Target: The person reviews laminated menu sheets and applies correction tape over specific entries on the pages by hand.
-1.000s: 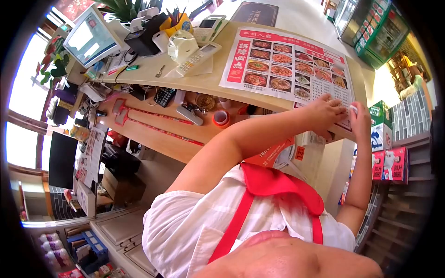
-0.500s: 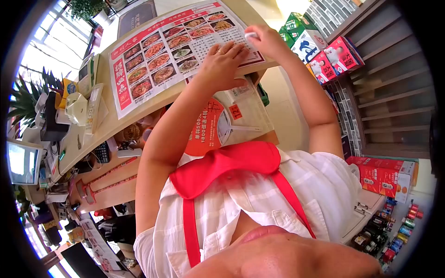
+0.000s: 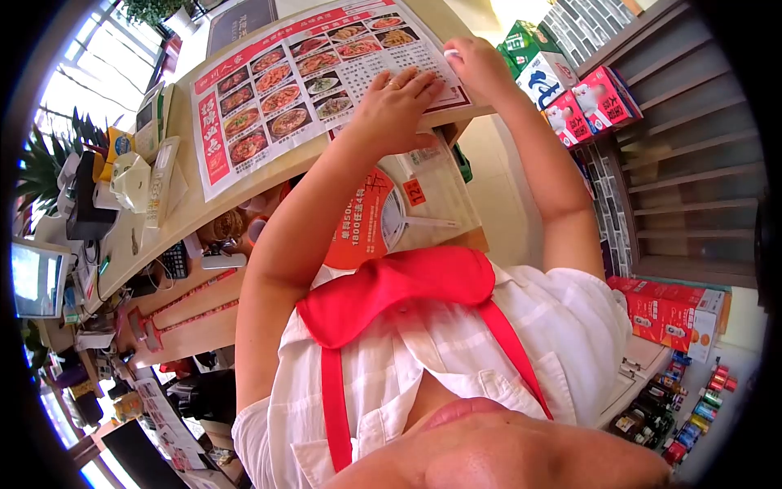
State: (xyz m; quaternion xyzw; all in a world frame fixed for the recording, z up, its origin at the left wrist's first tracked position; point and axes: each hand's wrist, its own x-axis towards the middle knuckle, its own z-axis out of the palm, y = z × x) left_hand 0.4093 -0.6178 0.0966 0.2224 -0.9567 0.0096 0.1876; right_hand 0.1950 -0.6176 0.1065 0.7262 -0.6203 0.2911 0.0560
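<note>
A printed menu sheet [image 3: 281, 98] with food photos and red borders lies on the light wooden counter [image 3: 167, 253]. My left hand [image 3: 397, 110] rests palm down on the sheet near its right end, fingers spread, a ring on one finger. Close by at the right edge of the counter, my right hand [image 3: 481, 69] is closed, pinching a small white thing [image 3: 452, 53] over the sheet's edge. Its kind cannot be made out. Below my left wrist, a red and white printed panel [image 3: 358, 224] shows under the counter edge.
Stacked boxes [image 3: 599, 98] stand at the right by a slatted panel [image 3: 684, 155]. At left are a white tissue holder [image 3: 130, 181], a plant [image 3: 49, 171] and a monitor [image 3: 39, 279]. Bottles [image 3: 648, 416] and cans stand at lower right, below a red carton [image 3: 664, 314].
My right hand has shifted slightly up and to the right with the small white thing. My left hand stays flat on the menu sheet, and the whole view has moved a little.
</note>
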